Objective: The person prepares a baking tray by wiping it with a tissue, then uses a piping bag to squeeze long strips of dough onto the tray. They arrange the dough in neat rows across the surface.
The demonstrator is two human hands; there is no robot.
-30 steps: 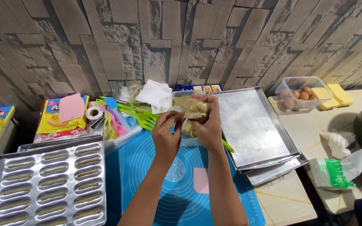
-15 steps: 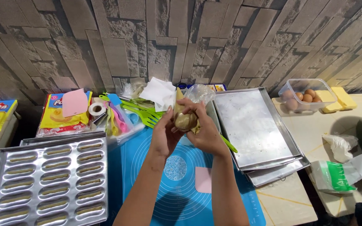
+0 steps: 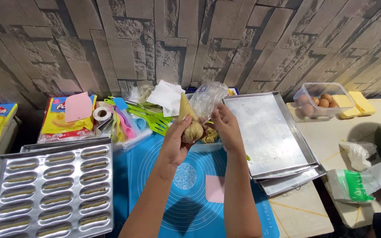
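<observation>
my left hand (image 3: 175, 143) closed round dough-filled piping bag (image 3: 189, 123), held above blue mat (image 3: 155, 176) | bag axis near upright, tip up | my right hand (image 3: 225, 128) pinches clear plastic (image 3: 206, 99) just right of it | left nearer

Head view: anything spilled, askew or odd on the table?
Nothing spilled. The stacked flat trays lie askew, corner past the table edge. Both hands hold a filled piping bag over the blue mat.
</observation>
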